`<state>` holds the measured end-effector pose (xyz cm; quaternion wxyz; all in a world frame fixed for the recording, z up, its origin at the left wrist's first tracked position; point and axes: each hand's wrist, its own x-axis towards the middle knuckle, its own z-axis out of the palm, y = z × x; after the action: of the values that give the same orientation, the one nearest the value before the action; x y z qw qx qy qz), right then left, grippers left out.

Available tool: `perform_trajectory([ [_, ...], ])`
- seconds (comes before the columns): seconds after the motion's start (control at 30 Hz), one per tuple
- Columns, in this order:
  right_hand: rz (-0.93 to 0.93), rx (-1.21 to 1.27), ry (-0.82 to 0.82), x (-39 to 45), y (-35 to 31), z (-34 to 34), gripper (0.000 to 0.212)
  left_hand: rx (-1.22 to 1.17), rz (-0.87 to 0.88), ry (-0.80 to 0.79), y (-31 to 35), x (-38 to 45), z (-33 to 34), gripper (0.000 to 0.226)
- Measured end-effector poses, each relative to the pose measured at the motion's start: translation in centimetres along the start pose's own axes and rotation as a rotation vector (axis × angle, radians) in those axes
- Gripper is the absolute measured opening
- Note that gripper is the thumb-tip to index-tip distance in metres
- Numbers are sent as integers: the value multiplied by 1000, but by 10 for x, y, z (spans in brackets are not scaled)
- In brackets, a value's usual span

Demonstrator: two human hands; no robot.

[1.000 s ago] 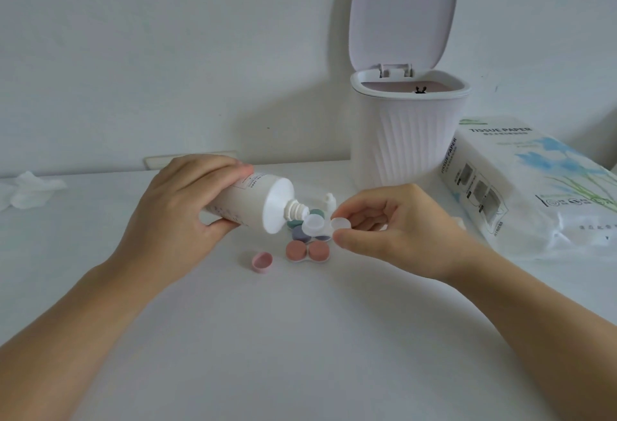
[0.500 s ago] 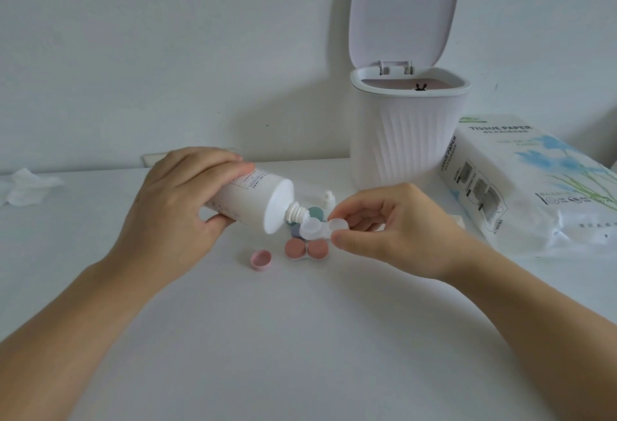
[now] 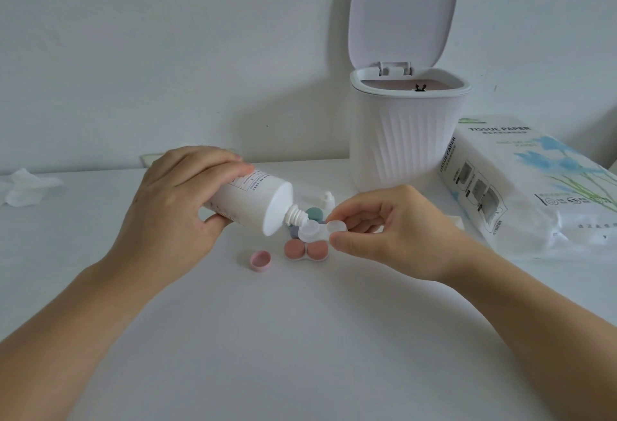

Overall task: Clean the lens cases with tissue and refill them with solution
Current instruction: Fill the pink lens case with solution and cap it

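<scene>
A: How does the left hand (image 3: pixel 173 210) stand?

B: It comes in from the lower left with the forearm low over the white table (image 3: pixel 300 337). The fingers curl over the top of the white solution bottle (image 3: pixel 253 198) and the thumb presses from below, so the hand grips it fully. The bottle is tipped, with its threaded nozzle pointing down and to the right.

A: And the right hand (image 3: pixel 397 230)?

B: It reaches in from the lower right. The thumb and the bent forefinger pinch the right end of a clear lens case (image 3: pixel 320 228), which has no caps on it. The other fingers are folded loosely behind. The case is held level, above the table.

A: Where is the nozzle against the case?

B: Its tip is just over the left well of the case, maybe touching the rim; I cannot tell this exactly.

A: What lies under the hands?

B: A case with two red-brown caps (image 3: pixel 306 250) lies on the table just below the held one. Behind it are a green cap (image 3: pixel 314 213) and a purple one, partly hidden. One pink cap (image 3: pixel 260 260) lies alone, left of the group. A small white bottle cap (image 3: pixel 327 200) stands behind.

A: And farther away?

B: A white ribbed bin (image 3: pixel 400 143) with its lid up, a tissue paper pack (image 3: pixel 534 193) on the right, and a crumpled tissue (image 3: pixel 26 187) at far left.
</scene>
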<state>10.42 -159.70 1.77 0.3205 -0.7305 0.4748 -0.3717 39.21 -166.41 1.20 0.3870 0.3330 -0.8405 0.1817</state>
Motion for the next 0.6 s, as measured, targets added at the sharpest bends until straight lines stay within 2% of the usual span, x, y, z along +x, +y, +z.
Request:
perform_trajectory([
  [0.6, -3, 4, 18, 0, 0, 0, 11, -7, -3, 4, 0, 0, 0, 63],
])
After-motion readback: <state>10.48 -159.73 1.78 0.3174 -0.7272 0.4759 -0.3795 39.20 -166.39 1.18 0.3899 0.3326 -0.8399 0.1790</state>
